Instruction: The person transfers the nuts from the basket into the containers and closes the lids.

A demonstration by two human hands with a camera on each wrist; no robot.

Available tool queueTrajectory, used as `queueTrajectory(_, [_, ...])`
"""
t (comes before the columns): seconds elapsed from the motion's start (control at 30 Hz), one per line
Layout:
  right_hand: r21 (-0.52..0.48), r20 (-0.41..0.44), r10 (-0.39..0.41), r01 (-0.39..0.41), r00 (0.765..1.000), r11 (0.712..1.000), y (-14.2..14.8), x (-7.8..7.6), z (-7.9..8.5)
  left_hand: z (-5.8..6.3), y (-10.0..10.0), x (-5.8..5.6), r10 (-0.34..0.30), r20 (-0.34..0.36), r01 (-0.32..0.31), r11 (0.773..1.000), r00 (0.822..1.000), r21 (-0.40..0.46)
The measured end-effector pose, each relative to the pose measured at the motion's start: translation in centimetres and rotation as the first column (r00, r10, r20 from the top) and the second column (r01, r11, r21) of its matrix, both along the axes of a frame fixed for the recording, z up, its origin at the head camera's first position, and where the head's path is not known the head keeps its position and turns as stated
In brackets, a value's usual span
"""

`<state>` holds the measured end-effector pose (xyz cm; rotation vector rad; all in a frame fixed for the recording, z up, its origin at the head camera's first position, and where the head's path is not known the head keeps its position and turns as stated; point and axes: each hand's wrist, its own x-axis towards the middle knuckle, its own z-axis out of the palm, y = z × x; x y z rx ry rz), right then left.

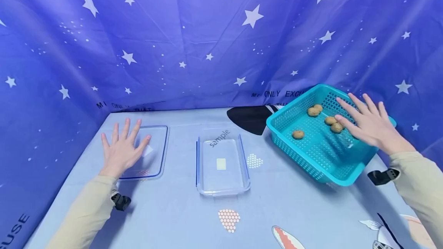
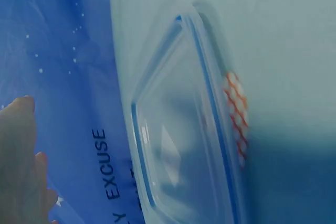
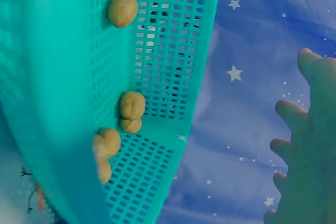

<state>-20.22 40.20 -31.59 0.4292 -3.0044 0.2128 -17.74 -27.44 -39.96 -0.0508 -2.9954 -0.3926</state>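
My left hand (image 1: 121,151) hovers with spread fingers over a clear lid with a blue seal (image 1: 162,156) at the left of the table; it holds nothing. Over the right side of a turquoise perforated basket (image 1: 311,168), my right hand (image 1: 370,124) is spread too, its fingers straight and holding nothing. Several walnuts (image 1: 298,134) lie on the basket floor, some in pairs, as the right wrist view also shows with a lone walnut (image 3: 123,10) apart from the others. Between the hands stands a clear rectangular container (image 1: 221,183) with a pale square label inside.
A patterned cloth (image 1: 194,222) covers the table, and a blue star-printed curtain (image 1: 194,49) rises behind it and at both sides. Each sleeve carries a small black wrist device (image 1: 121,202). The basket sits near the back right, close to the curtain.
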Motion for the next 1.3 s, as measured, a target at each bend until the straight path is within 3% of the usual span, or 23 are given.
queueTrajectory(0.3, [-0.097, 0.025, 0.081, -0.078, 0.996, 0.992, -1.3, -1.2, 1.2, 0.4, 3.5, -0.9, -0.061, 0.033, 0.060, 0.998, 0.998, 0.023])
queueTrajectory(0.53, [-0.129, 0.032, 0.114, -0.109, 0.993, 0.986, -2.4, -3.1, 0.0, 1.3, 7.3, -1.8, -0.130, 0.053, 0.127, 0.990, 0.990, 0.054])
queueTrajectory(0.8, [-0.196, 0.085, 0.142, -0.123, 0.986, 0.973, -3.5, -5.1, -2.2, -1.0, 12.0, -1.7, -0.248, 0.112, 0.233, 0.964, 0.962, 0.126])
queueTrajectory(0.97, [-0.235, 0.118, 0.162, -0.131, 0.980, 0.963, -4.1, -5.6, -3.4, -2.6, 13.5, -0.7, -0.338, 0.122, 0.303, 0.922, 0.933, 0.243])
queueTrajectory(1.17, [-0.260, 0.158, 0.156, -0.111, 0.975, 0.959, -4.5, -5.9, -4.5, -4.2, 13.9, 0.1, -0.430, 0.163, 0.317, 0.828, 0.888, 0.463])
queueTrajectory(1.3, [-0.266, 0.205, 0.153, -0.096, 0.967, 0.959, -4.8, -6.0, -4.7, -4.6, 14.1, 0.2, -0.476, 0.137, 0.331, 0.764, 0.869, 0.553])
